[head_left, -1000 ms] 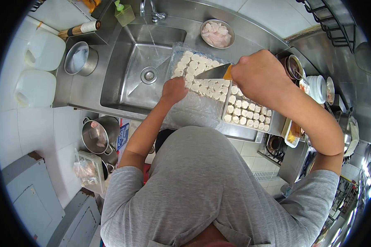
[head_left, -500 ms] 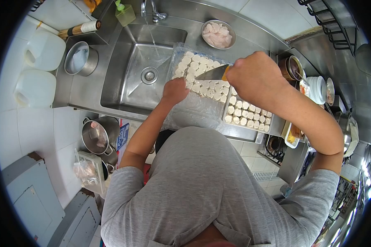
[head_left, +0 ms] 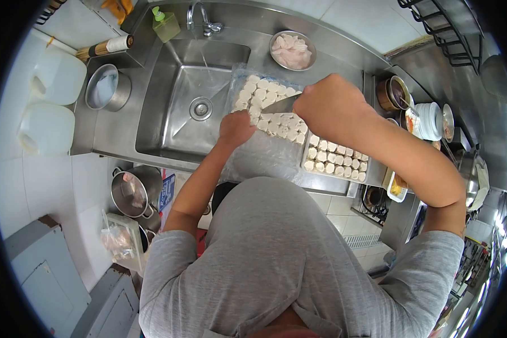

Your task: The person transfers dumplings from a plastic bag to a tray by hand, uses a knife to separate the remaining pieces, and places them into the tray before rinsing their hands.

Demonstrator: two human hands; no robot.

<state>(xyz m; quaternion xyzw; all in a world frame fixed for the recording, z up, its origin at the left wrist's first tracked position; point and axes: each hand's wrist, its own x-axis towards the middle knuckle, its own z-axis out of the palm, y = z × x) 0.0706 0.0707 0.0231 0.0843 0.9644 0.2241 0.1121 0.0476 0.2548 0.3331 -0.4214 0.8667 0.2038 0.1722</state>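
My right hand (head_left: 328,102) is closed around the handle of a knife (head_left: 281,105). Its broad blade points left and lies over rows of white round pieces (head_left: 284,125), with the tip among them. The pieces sit on clear plastic film (head_left: 259,152) beside the sink. At their left edge my left hand (head_left: 236,128) is closed, its fingertips against the nearest pieces; whatever they pinch is hidden. A tray (head_left: 332,173) with more white pieces in rows stands to the right, partly under my right forearm.
Water runs from the faucet (head_left: 211,28) into the steel sink (head_left: 177,112). A bowl of pale sliced meat (head_left: 292,50) stands behind the film. A metal pot (head_left: 123,90) is left of the sink. Stacked white plates (head_left: 430,123) and a sauce pot (head_left: 384,93) stand at the right.
My right hand has shifted slightly left with the knife, and the yellow part of the handle is now hidden. My left hand stays at the same edge. The whole view has shifted a little.
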